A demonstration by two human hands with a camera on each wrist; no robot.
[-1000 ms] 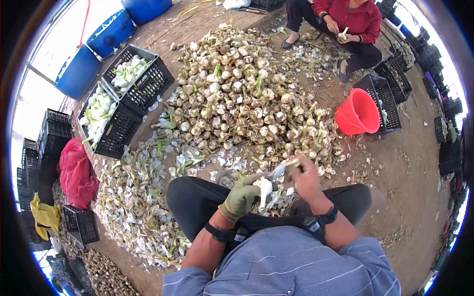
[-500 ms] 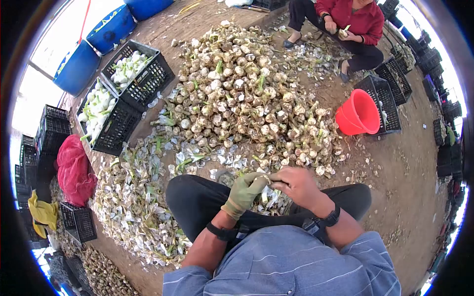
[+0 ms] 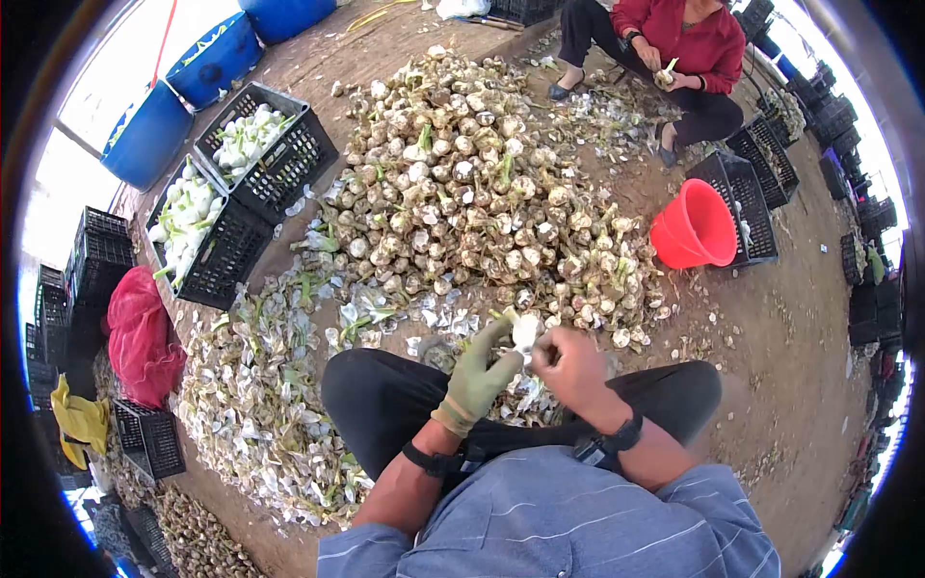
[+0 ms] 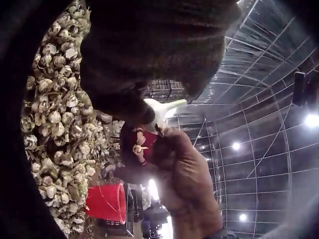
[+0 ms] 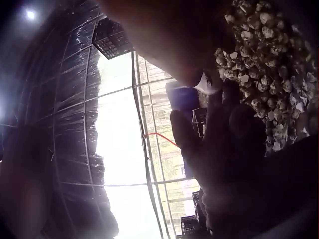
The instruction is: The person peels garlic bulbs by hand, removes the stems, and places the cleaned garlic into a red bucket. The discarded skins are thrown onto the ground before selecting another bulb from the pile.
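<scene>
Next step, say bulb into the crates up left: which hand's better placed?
Left, I'd say. The gloved left hand already holds the bulb and is on the same side as the crates. The right hand is by the bulb too, but farther from them.

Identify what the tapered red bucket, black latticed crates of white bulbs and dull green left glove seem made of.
Tapered red bucket: probably plastic, smooth with slight sheen, judging by its even colour. Black latticed crates: likely rigid moulded plastic, fairly matt, given the regular openings. Dull green glove on the left hand: apparently flexible, matt fabric, fitting closely; any coating is unclear.
</scene>
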